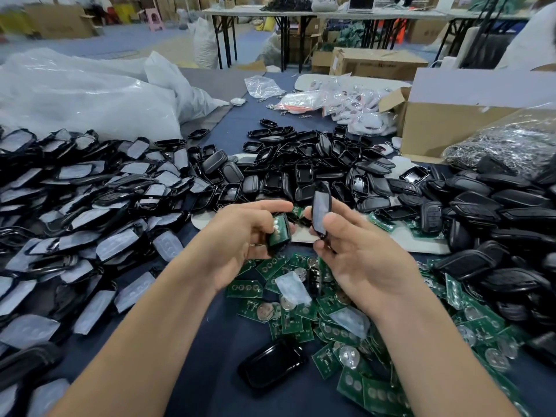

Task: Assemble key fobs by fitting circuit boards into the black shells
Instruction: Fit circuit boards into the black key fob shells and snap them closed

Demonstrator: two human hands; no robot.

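My left hand grips a black shell half with a green circuit board lying in it, board side up. My right hand holds a second black shell half upright between thumb and fingers, just right of the first; the two halves are close but apart. Below both hands, loose green circuit boards with round silver contacts are strewn over the dark blue table. One black shell lies alone near the front.
Left: a spread of black frames with grey pads. Behind and right: heaps of black shells. Clear plastic bags sit far left, cardboard boxes and a bag of metal rings far right.
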